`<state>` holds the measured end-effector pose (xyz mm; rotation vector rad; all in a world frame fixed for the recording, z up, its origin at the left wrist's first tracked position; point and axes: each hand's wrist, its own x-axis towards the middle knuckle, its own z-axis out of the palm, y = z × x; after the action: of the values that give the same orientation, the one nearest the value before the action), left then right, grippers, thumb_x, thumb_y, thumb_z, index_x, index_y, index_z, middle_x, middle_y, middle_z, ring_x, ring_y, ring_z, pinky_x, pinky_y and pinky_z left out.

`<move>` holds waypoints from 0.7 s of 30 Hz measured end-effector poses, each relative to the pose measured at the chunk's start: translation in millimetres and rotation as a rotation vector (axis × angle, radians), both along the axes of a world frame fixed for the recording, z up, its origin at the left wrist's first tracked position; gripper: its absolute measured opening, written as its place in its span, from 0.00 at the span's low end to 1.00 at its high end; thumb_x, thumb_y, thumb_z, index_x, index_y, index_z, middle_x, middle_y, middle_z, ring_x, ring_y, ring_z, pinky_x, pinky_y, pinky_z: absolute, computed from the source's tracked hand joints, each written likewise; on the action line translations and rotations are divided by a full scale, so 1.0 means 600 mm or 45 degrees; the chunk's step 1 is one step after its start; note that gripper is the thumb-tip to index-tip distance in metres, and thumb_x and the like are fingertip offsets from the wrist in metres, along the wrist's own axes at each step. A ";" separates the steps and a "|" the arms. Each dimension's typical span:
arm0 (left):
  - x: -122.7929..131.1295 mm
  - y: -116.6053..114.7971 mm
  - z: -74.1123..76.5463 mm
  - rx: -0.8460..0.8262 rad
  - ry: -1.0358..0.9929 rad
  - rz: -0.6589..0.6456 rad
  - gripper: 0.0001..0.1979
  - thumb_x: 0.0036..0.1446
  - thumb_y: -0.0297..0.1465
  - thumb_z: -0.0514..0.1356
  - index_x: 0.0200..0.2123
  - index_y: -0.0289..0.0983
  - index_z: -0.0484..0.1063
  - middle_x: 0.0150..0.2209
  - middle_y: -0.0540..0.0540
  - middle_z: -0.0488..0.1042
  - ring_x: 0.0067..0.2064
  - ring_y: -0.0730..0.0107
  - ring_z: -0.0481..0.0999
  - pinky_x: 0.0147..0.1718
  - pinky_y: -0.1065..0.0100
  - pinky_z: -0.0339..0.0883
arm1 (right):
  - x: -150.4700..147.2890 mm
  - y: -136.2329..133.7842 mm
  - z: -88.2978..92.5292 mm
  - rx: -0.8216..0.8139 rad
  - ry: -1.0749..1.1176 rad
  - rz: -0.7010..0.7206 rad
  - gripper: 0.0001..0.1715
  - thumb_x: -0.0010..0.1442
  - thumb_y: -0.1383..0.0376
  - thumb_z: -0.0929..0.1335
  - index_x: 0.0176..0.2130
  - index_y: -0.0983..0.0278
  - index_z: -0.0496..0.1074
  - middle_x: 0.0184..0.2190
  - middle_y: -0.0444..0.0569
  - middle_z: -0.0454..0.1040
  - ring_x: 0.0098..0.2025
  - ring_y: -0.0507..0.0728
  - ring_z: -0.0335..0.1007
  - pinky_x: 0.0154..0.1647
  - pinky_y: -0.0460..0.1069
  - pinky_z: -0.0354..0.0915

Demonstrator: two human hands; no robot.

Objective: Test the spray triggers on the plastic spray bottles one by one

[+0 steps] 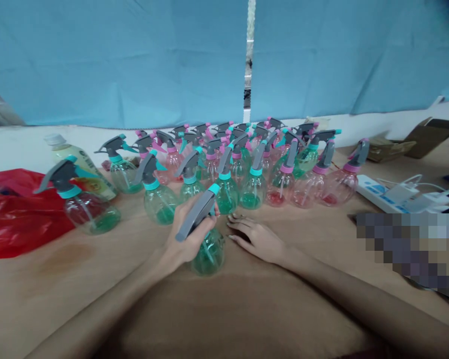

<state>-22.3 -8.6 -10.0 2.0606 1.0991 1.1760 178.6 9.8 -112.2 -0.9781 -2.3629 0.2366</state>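
My left hand (185, 234) is wrapped round a green spray bottle (208, 254) with a grey trigger head and teal collar; the bottle stands on the brown table (224, 309). Beside it, my right hand (256, 238) rests flat on the table, fingers stretched out and holding nothing. Just behind both hands stand several more green and pink spray bottles (247, 169) in a tight cluster. One green bottle (86, 207) stands apart at the left.
A red plastic bag (18, 214) lies at the left edge, with a yellowish white-capped bottle (80, 167) behind it. A white power strip (381, 194) with cables and cardboard boxes (430, 134) sit at the right. A blue sheet hangs behind the table.
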 end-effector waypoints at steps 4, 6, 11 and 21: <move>0.005 -0.005 0.003 -0.005 0.051 0.055 0.11 0.56 0.33 0.55 0.43 0.42 0.70 0.24 0.53 0.67 0.25 0.71 0.67 0.30 0.66 0.65 | 0.000 0.001 -0.001 0.010 0.016 0.005 0.21 0.64 0.60 0.60 0.54 0.64 0.66 0.54 0.53 0.68 0.59 0.58 0.58 0.59 0.58 0.58; 0.007 -0.007 0.004 0.006 0.051 0.078 0.13 0.57 0.33 0.55 0.46 0.43 0.69 0.24 0.53 0.66 0.25 0.71 0.67 0.29 0.67 0.65 | 0.000 0.001 -0.001 0.010 0.006 0.004 0.21 0.64 0.60 0.60 0.54 0.65 0.66 0.54 0.53 0.68 0.60 0.58 0.58 0.60 0.58 0.57; 0.009 -0.007 0.002 -0.019 0.023 0.060 0.13 0.57 0.34 0.55 0.45 0.43 0.70 0.23 0.53 0.65 0.24 0.72 0.66 0.28 0.68 0.66 | 0.000 0.001 0.001 0.002 -0.034 -0.006 0.22 0.64 0.59 0.59 0.53 0.67 0.66 0.54 0.54 0.68 0.60 0.58 0.58 0.61 0.56 0.56; 0.011 -0.008 0.002 -0.005 0.031 0.066 0.15 0.57 0.34 0.55 0.49 0.44 0.68 0.23 0.53 0.64 0.22 0.72 0.63 0.27 0.69 0.65 | 0.000 0.000 0.002 -0.005 0.009 -0.001 0.21 0.64 0.60 0.60 0.53 0.65 0.66 0.54 0.53 0.68 0.59 0.58 0.59 0.59 0.57 0.57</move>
<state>-16.0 -13.6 -8.8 2.0601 1.1713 1.1757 178.7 9.6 -111.0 -0.9788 -2.3563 0.2441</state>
